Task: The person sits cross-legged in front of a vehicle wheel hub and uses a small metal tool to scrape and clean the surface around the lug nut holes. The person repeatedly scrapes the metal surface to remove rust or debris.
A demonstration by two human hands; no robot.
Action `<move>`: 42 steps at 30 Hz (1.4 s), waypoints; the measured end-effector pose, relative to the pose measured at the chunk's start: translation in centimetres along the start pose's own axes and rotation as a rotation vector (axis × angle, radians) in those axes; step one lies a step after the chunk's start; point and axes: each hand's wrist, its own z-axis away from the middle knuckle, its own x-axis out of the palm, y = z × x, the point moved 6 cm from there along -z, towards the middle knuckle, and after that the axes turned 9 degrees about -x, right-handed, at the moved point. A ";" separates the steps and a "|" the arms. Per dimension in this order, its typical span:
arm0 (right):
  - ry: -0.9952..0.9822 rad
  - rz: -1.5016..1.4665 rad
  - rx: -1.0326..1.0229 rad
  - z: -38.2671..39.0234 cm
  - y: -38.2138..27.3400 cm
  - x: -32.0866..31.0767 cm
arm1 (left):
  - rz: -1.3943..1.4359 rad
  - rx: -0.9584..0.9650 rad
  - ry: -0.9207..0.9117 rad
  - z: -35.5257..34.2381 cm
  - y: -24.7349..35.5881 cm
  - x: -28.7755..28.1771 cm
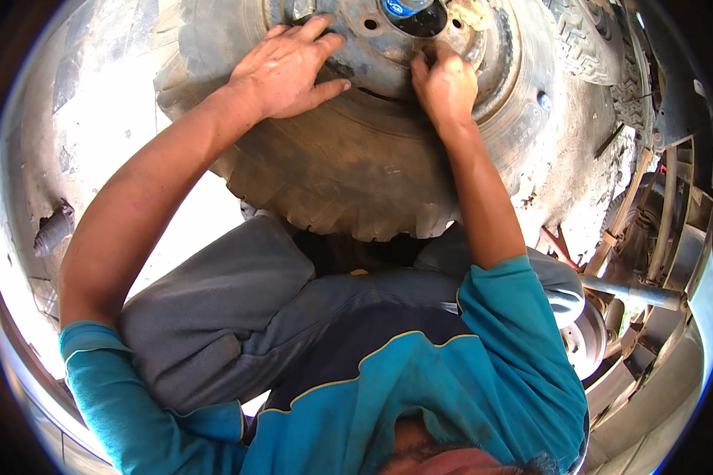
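A big, worn tyre [333, 174] with chunky tread stands in front of my knees, mounted on a dirty metal wheel rim [372, 71]. My left hand [285, 70] lies on the left part of the rim, fingers spread and thumb pointing right. Against the rim's lower right, below the dark centre opening, my right hand [445, 85] is closed with its fingers curled in. Whatever it pinches, if anything, is hidden behind the fingers. A blue round cap [404, 6] shows in the centre opening, and a bolt hole [370, 24] sits to its left.
Another treaded tyre [582, 43] is at the upper right. Metal and wooden parts [657, 214] are piled along the right side, with a grey pipe [634, 291] and a round metal disc [585, 344] among them. A dark cylindrical object [54, 229] lies on the pale ground at left.
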 end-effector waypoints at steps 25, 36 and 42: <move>-0.008 0.086 0.116 0.0 -1.2 -0.1 | 0.018 -0.014 0.024 0.0 -0.3 0.2; -0.029 0.109 0.175 -0.8 -1.6 0.2 | 0.010 -0.004 0.009 0.1 -0.5 -0.1; -0.025 0.092 0.137 -0.4 -1.5 0.1 | 0.003 0.001 0.035 -0.1 -0.5 0.2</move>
